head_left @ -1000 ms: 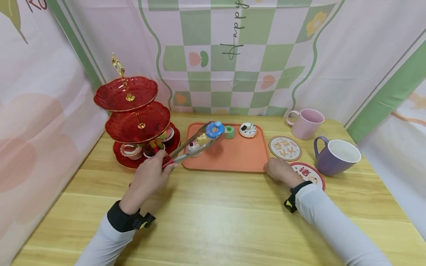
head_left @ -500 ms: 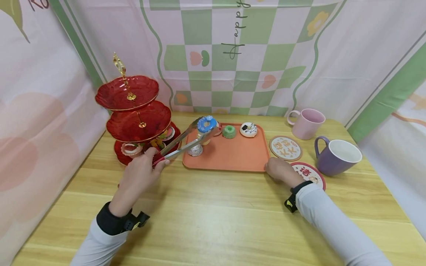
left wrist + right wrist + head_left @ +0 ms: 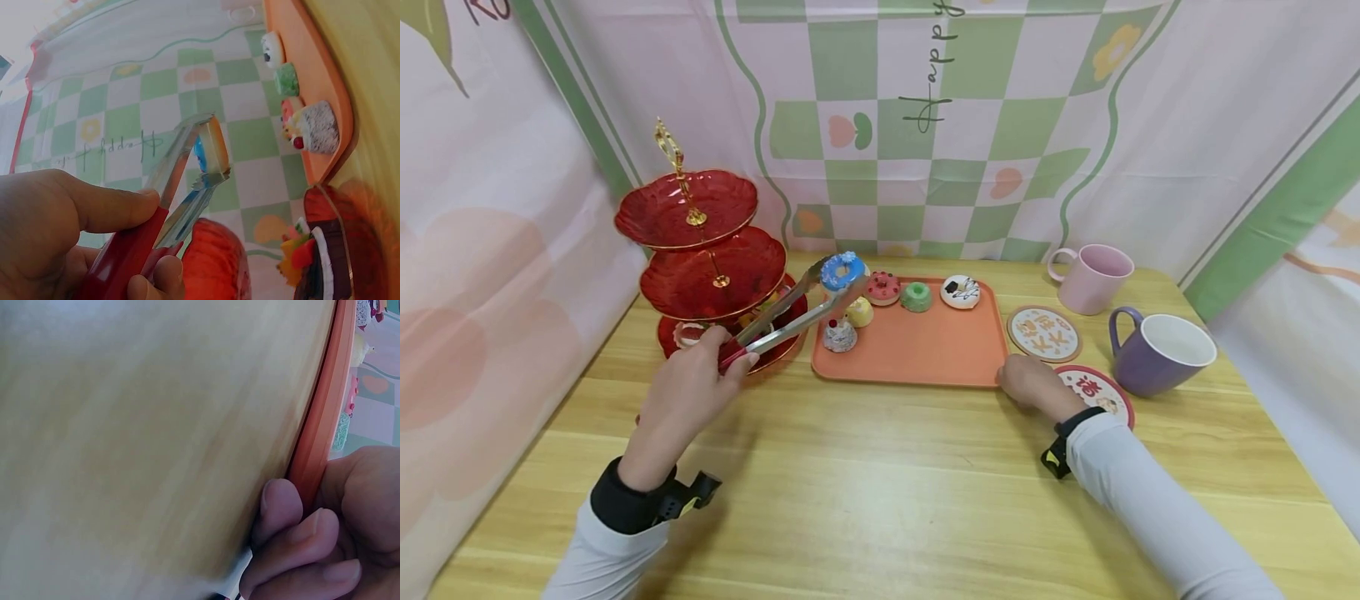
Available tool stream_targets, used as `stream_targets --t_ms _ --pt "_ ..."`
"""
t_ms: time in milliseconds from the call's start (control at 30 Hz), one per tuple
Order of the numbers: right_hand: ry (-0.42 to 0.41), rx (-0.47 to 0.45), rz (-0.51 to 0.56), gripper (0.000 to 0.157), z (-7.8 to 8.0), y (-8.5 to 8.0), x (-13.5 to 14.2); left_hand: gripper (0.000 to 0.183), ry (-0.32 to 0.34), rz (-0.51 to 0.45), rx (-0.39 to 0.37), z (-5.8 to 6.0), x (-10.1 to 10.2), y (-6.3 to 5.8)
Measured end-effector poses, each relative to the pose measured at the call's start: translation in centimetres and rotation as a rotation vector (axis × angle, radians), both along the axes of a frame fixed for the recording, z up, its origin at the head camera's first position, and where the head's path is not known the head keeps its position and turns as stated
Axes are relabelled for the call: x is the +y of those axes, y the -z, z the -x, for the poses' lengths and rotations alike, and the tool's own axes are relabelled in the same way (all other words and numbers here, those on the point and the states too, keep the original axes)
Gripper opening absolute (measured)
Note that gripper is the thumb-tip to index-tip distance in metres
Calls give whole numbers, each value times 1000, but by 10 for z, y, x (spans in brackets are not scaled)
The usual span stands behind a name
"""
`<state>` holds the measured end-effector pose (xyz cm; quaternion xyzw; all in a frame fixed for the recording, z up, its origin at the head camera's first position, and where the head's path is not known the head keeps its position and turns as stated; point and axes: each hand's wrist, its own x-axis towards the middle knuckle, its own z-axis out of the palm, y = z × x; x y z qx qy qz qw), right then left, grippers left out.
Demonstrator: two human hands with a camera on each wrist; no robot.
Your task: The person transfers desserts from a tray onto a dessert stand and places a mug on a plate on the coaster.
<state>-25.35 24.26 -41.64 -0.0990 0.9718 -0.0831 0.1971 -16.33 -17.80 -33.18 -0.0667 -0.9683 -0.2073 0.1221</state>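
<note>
My left hand (image 3: 688, 392) grips red-handled metal tongs (image 3: 786, 325). A blue-iced toy donut (image 3: 842, 272) is pinched between the tong tips, raised above the far left corner of the orange tray (image 3: 917, 358). In the left wrist view the donut (image 3: 214, 147) is edge-on between the tips. My right hand (image 3: 1032, 385) holds the tray's near right corner, fingers curled at its rim (image 3: 315, 437). On the tray sit a white cupcake (image 3: 840, 336), a yellow cake (image 3: 860, 312), a pink donut (image 3: 883, 288), a green ring cake (image 3: 916, 297) and a white donut (image 3: 960, 292).
A three-tier red stand (image 3: 711, 275) stands on the left, with several toy cakes on its lowest tier. On the right are a pink mug (image 3: 1093, 279), a purple mug (image 3: 1157, 354) and two round coasters (image 3: 1043, 335). A printed cloth (image 3: 925, 150) hangs behind the table.
My left hand has drawn the tongs and the blue donut leftward and slightly up, bringing the pink donut and yellow cake into fuller view. My right hand stays at the tray corner.
</note>
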Motion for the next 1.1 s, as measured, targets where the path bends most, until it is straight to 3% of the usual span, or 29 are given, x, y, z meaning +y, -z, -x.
stream_targets --t_ms 267,533,667,1000,1100 --pt "0 2 4 29 0 0 1 32 -16 -22 29 -1 -10 -8" --pt "39 -34 31 30 0 -1 0 33 -93 -35 34 -1 -19 -17" --pt "90 -80 53 30 0 -3 -1 34 -113 -31 20 -1 -22 -17" --pt "84 -74 45 32 0 -2 -1 43 -167 -26 -33 0 -32 -18" --pt "84 -77 50 32 0 -2 0 44 -185 -12 -6 0 -35 -18"
